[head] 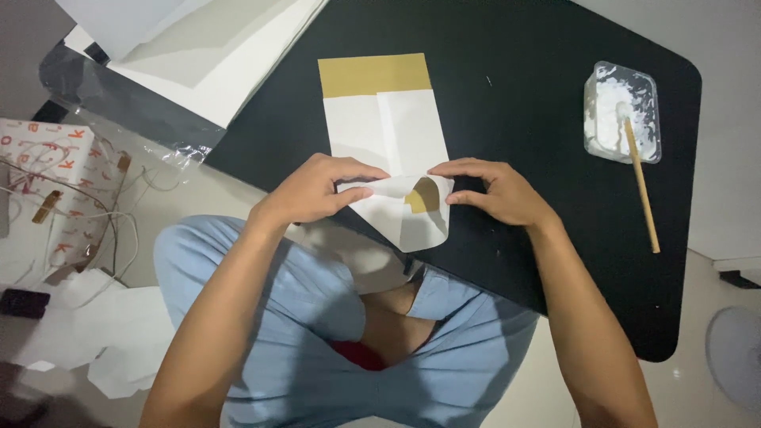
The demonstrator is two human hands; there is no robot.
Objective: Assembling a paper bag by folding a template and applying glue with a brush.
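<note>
The left hand (317,190) pinches the near fold of a white paper bag (392,147) with a gold band, lying flat on the black table (515,79). The right hand (495,190) presses the same fold, fingers bent. Farther right sits a glue tub (622,111) with a wooden stick (642,186).

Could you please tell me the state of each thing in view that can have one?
Paper bag: flat on the black table, near end being folded.
Left hand: pinching the fold.
Right hand: pressing the fold.
Paste tub: open, partly filled with white paste.
Wooden stick: tip resting in the tub.
</note>
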